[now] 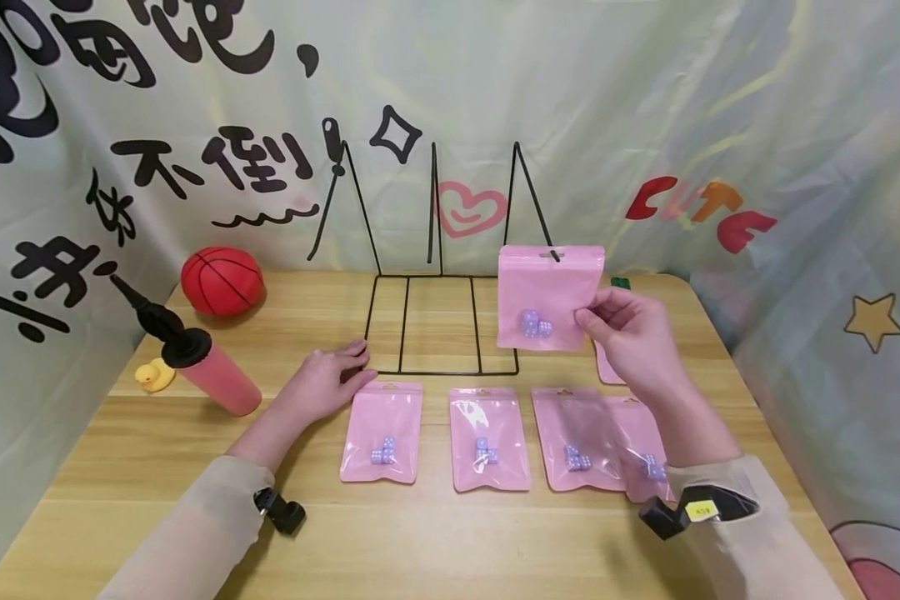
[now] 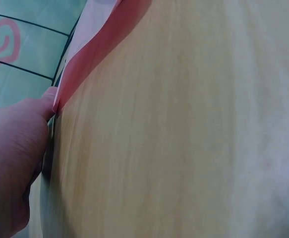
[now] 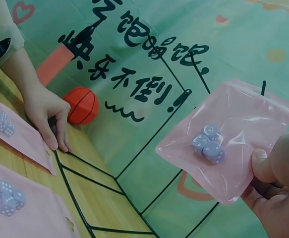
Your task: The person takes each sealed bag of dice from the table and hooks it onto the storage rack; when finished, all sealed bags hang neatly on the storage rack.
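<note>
My right hand [image 1: 640,337] pinches the right edge of a pink zip bag [image 1: 521,279] between thumb and fingers. Lilac dice [image 3: 208,144] show through its film. The bag is upright at the right hook of a black wire rack [image 1: 441,276]; the hook's tip shows in front of the bag at its hang hole. My left hand [image 1: 321,385] grips the front left corner of the rack's base, its thumb beside a flat pink bag [image 1: 381,417]. More dice bags lie in a row before the rack: one in the middle [image 1: 487,417] and two overlapping at the right [image 1: 562,408].
A red toy basketball [image 1: 222,281], a yellow rubber duck [image 1: 154,376] and a pink hand pump [image 1: 221,379] with a black top stand on the left. Behind my right hand, another pink item [image 1: 607,367] is partly hidden. A printed curtain [image 1: 607,108] closes off the back.
</note>
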A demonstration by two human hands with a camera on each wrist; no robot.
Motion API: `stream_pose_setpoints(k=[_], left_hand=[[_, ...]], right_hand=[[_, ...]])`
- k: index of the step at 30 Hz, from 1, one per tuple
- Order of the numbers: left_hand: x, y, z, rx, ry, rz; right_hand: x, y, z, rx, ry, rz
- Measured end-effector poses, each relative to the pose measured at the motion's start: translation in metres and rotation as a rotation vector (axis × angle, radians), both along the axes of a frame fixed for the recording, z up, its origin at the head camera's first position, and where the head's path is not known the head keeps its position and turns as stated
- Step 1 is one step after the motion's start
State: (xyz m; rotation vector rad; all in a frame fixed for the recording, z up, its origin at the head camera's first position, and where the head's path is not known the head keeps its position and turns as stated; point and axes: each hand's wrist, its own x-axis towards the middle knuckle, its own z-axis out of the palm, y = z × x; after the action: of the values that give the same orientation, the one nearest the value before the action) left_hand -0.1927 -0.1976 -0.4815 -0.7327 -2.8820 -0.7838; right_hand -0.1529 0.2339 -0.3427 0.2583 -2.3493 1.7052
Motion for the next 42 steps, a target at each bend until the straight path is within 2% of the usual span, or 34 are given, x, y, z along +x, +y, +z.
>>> stream_pose_setpoints(k=[10,18,27,42], left_hand=[[0.002,-0.001,-0.004,-0.002,-0.006,0.013],[0.002,-0.001,-0.005,0.004,-0.002,0.011],[0.003,-0.002,-0.006,0.003,-0.011,0.019],[-0.001,-0.001,-0.004,-0.004,-0.001,0.013]], right_hand=[[-0.025,-0.005,-0.006,-0.069,-0.024,0.002],[-0.045,-0.010,-0.003,-0.077,-0.035,-0.016],[-0.065,-0.013,0.000,-0.040,-0.074,-0.063],[-0.083,-0.012,0.001,-0.046,-0.055,-0.095]])
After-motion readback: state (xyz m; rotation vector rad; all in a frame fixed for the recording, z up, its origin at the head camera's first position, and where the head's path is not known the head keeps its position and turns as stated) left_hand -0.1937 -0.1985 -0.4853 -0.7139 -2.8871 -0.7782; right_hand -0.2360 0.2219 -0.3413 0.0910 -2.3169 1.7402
